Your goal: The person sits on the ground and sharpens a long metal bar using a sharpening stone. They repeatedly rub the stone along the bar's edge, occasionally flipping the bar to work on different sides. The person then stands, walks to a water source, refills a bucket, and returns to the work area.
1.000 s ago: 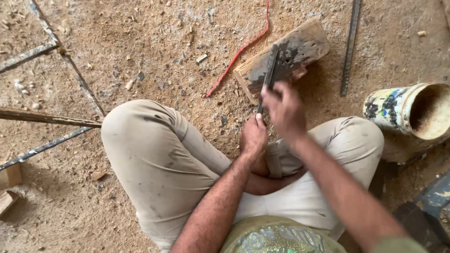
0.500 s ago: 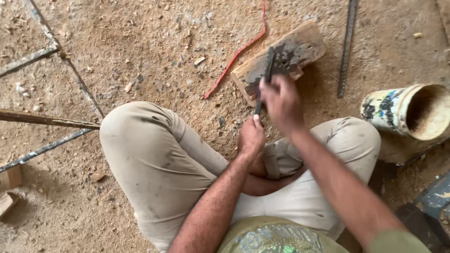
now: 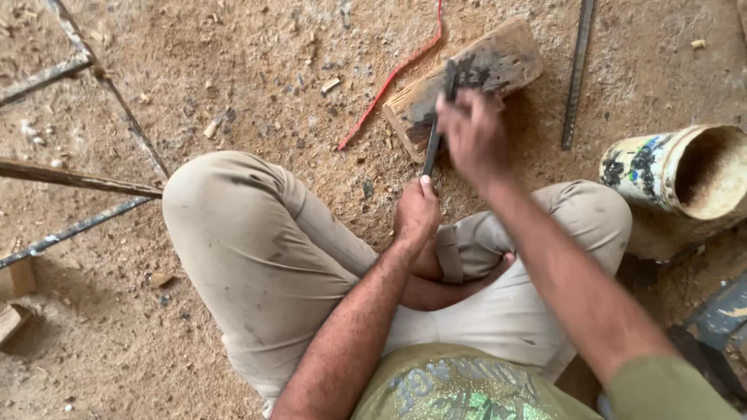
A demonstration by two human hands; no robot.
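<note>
I sit cross-legged on a sawdust-covered floor. A wooden block [image 3: 498,58] with a blackened top lies just past my knees. A thin dark metal rod [image 3: 437,124] runs from the block down towards me. My left hand [image 3: 416,214] grips the rod's near end, thumb on top. My right hand [image 3: 473,132] is closed around the rod higher up, close to the block, and looks blurred. The rod's far tip rests on the block's dark patch.
A red cord [image 3: 393,74] trails left of the block. A long metal bar [image 3: 577,74] lies to the block's right. A paint-stained can [image 3: 669,167] lies on its side at far right. Metal rods [image 3: 78,183] cross the floor on the left, with wood scraps [image 3: 15,280] nearby.
My right hand has slid slightly up along the rod towards the block. My left hand and the block stay where they were.
</note>
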